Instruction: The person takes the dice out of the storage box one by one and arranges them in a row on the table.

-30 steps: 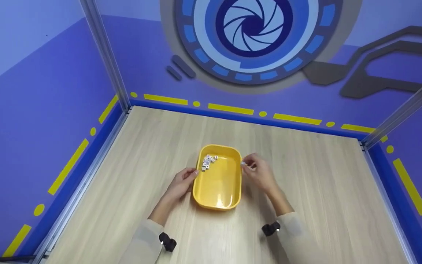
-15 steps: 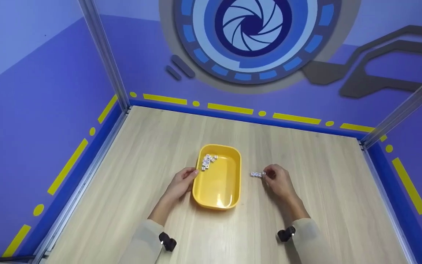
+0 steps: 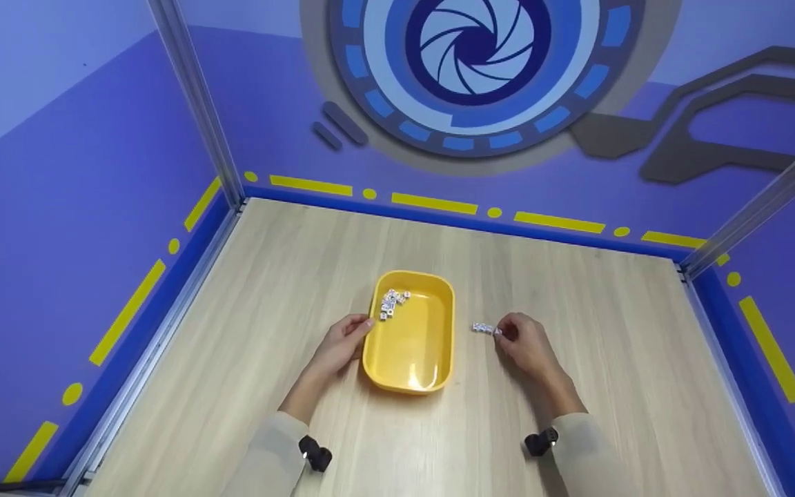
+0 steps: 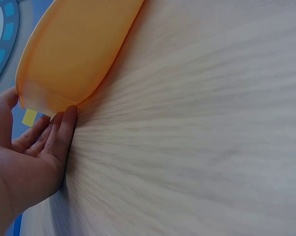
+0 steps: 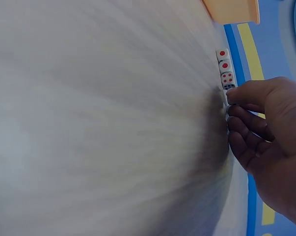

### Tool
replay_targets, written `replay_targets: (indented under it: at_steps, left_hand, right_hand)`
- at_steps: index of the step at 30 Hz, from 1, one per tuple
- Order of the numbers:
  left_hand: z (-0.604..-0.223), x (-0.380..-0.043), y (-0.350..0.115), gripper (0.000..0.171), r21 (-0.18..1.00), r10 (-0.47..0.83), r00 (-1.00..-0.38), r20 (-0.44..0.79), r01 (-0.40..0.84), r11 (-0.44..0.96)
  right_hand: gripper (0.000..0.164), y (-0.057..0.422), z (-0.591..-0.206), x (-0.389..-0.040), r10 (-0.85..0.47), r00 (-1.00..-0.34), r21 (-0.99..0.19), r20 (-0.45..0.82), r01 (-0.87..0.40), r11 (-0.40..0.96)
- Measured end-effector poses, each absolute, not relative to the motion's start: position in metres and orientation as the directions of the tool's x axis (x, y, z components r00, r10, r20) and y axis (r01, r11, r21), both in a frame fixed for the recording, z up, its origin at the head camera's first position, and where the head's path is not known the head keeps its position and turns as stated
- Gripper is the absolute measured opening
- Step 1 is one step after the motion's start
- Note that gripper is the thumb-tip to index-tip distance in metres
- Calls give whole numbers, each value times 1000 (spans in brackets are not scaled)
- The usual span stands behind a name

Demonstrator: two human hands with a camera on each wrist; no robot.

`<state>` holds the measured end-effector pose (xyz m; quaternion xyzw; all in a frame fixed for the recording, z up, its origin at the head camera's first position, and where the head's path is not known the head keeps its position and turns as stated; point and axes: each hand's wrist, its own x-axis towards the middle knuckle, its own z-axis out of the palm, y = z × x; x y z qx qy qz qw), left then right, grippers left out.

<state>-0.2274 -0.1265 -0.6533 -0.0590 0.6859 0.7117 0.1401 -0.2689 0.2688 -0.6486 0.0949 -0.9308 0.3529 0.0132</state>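
A yellow plastic box (image 3: 413,352) stands on the table, with a cluster of white dice (image 3: 390,304) in its far left corner. My left hand (image 3: 340,344) holds the box's left side, thumb at the rim and fingers low against the outer wall (image 4: 74,59). To the right of the box, a short row of dice (image 3: 482,328) lies on the wood; red dots show on several of them in the right wrist view. At the row's right end, my right hand (image 3: 527,344) pinches a die (image 3: 498,332) between thumb and fingertips, partly hidden by them.
The pale wooden table (image 3: 287,276) is bordered by blue walls (image 3: 273,103) with yellow markings and metal frame posts (image 3: 197,96). A small black device (image 3: 541,442) sits on each wrist.
My right hand has moved from the box's right rim, carrying a die, rightward and nearer to the row's end. Over the last half second it shifts only slightly. The left hand stays on the box.
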Motion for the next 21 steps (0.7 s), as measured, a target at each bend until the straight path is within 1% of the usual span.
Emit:
replay_targets:
  at_steps: [3, 8, 13, 21]
  left_hand:
    - [-652, -226, -127, 49, 959, 121, -953, -276, -281, -25]
    - [-651, -225, -127, 54, 958, 131, -952, -277, -284, -36]
    - [-651, -226, -127, 52, 958, 122, -951, -284, -287, -9]
    - [-653, -227, -125, 50, 959, 109, -953, -283, -284, 12]
  right_hand:
    - [10, 266, -649, -269, -171, -979, -649, 110, -201, 734]
    - [9, 265, -651, -270, -178, -975, -628, 132, -221, 746]
    - [11, 265, -653, -271, -180, -974, -636, 138, -227, 738]
    - [13, 263, -656, -275, -167, -982, -670, 90, -183, 720]
